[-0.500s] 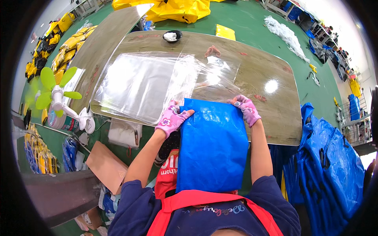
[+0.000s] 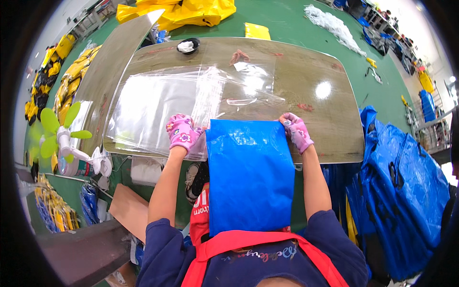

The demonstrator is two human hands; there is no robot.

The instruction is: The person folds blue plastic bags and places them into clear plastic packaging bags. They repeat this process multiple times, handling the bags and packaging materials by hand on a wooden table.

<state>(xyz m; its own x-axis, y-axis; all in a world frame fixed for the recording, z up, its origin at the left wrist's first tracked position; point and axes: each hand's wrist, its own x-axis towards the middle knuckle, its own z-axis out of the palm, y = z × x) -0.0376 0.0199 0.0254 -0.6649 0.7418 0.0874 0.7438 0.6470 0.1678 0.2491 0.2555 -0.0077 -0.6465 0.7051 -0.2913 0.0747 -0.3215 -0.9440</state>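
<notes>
A glossy wood-grain worktop (image 2: 330, 110) stood on green flooring (image 2: 296, 24). Clear plastic bags (image 2: 158, 103) lay across its left half. A folded blue woven bag (image 2: 248, 177) hung over the near edge, with the left hand (image 2: 182, 132) and the right hand (image 2: 297, 131) in pink floral gloves, fingers clenched on its top corners.

A blue bag (image 2: 251, 177) is folded flat. It is shiny and a bit crinkly. It hangs down from the near edge of the table toward the person's chest. Its top edge lies just over the table edge. The left hand (image 2: 181, 132) pinches the top left corner, and the right hand (image 2: 297, 131) pinches the top right corner. Both hands wear pink flowered gloves. The top left corner touches a clear plastic sheet (image 2: 158, 103) that lies flat on the table.
</notes>
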